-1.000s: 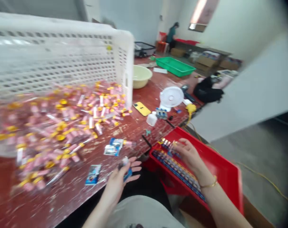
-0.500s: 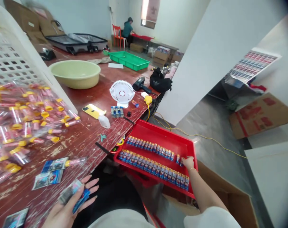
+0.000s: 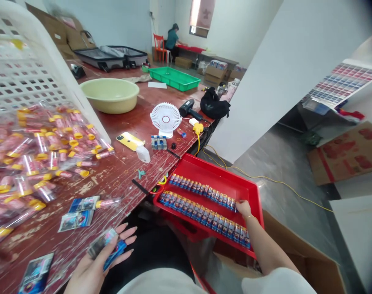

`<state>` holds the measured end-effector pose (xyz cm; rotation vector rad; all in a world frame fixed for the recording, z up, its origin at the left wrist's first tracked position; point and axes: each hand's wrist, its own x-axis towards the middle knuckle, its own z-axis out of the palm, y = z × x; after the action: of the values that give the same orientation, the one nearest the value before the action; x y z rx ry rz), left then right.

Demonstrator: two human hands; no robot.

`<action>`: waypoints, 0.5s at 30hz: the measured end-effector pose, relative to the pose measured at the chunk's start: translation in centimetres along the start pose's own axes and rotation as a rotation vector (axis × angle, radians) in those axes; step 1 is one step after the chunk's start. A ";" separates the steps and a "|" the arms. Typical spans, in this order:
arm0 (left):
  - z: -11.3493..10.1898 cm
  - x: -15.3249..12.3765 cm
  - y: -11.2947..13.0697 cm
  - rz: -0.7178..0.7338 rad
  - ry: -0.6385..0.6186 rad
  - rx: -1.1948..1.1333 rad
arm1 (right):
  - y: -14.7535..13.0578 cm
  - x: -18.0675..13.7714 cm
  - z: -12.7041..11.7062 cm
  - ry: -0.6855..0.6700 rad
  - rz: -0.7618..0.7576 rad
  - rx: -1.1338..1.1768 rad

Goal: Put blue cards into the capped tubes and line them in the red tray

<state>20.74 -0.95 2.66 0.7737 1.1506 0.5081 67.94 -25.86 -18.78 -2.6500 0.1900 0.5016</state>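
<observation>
My left hand (image 3: 103,261) is low at the table edge, its thumb pressing a small stack of blue printed wrappers (image 3: 113,251) against the palm while the fingers stretch out. My right hand (image 3: 244,208) reaches into the red tray (image 3: 198,162) and pinches the last small wrapped tube (image 3: 235,205) at the right end of the back row. Fingers partly cover that tube. A longer row of similar blue-labelled tubes (image 3: 204,216) stands along the tray's near side. More wrappers (image 3: 77,220) and one yellow-capped clear tube (image 3: 108,203) lie on the table.
A white basket (image 3: 29,81) lies tipped, yellow-capped tubes (image 3: 54,141) spilling out. Behind are a phone (image 3: 129,141), white fan (image 3: 165,118), heat gun (image 3: 189,109), pale basin (image 3: 112,98) and green tray (image 3: 173,78). An open carton (image 3: 302,249) is right of the red tray. A person (image 3: 171,38) sits far off.
My right hand has moved slightly left along the back row, and the end tubes that stood apart are now against the row. The view has turned slightly left; my left hand keeps the wrappers.
</observation>
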 end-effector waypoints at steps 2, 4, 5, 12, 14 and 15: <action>-0.3 -0.2 -0.5 0.024 0.006 0.011 | -0.2 -0.9 -0.4 0.011 -0.013 -0.013; -0.5 -0.6 -1.1 0.048 0.030 0.010 | -0.5 -2.1 -1.1 0.037 -0.034 -0.038; -0.7 -0.9 -1.5 0.057 0.045 0.007 | -0.7 -2.7 -1.5 0.058 -0.053 -0.053; -1.8 -3.3 -3.1 0.009 -0.024 -0.152 | -9.3 -10.7 -0.2 0.260 -0.874 0.046; -2.0 -4.0 -3.1 0.033 -0.033 -0.217 | -13.9 -16.4 2.0 0.221 -1.335 0.219; -2.2 -4.4 -3.2 0.052 -0.023 -0.230 | -16.1 -19.8 3.3 0.140 -1.504 0.287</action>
<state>17.12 -5.49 2.46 0.6095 1.0318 0.6610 52.00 -8.93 -7.76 -1.8162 -1.4281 -0.2200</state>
